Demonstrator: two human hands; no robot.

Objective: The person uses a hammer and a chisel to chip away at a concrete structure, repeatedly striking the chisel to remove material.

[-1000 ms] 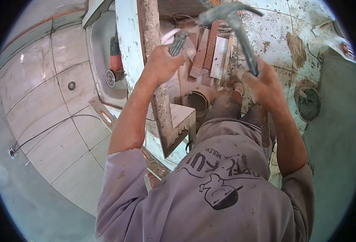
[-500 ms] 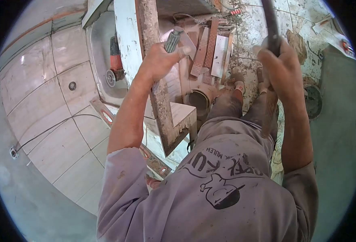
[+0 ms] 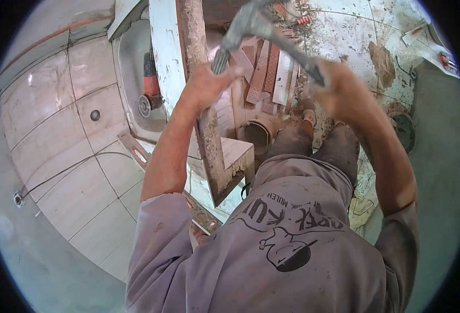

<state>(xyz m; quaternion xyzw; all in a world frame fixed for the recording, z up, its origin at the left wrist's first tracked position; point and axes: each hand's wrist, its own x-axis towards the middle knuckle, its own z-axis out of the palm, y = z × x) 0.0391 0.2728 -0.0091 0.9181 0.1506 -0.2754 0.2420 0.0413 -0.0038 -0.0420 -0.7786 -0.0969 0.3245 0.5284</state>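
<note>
My left hand (image 3: 205, 87) is closed around a ribbed metal rod that looks like a chisel (image 3: 220, 62). The rod's top end sticks up above the fist; its lower end is hidden. Beneath this hand runs a rough, mortar-covered slab edge (image 3: 212, 148). In my right hand (image 3: 339, 94) is the handle of a hammer (image 3: 281, 41), slanting up and to the left. The hammer's head is at the top of the rod, touching or very close to it; blur hides which.
An angle grinder (image 3: 150, 83) lies in a pale basin (image 3: 131, 47) on the left. A spirit level (image 3: 205, 215) rests beside the slab. Several tile strips (image 3: 259, 73) lean together ahead, near a bucket (image 3: 257, 134). Debris litters the tiled floor (image 3: 339, 31). A cable (image 3: 78, 164) crosses the left tiles.
My right hand has swung the hammer from upright on the right down and leftward to the rod's top. My left hand stays nearly in place, gripping the rod.
</note>
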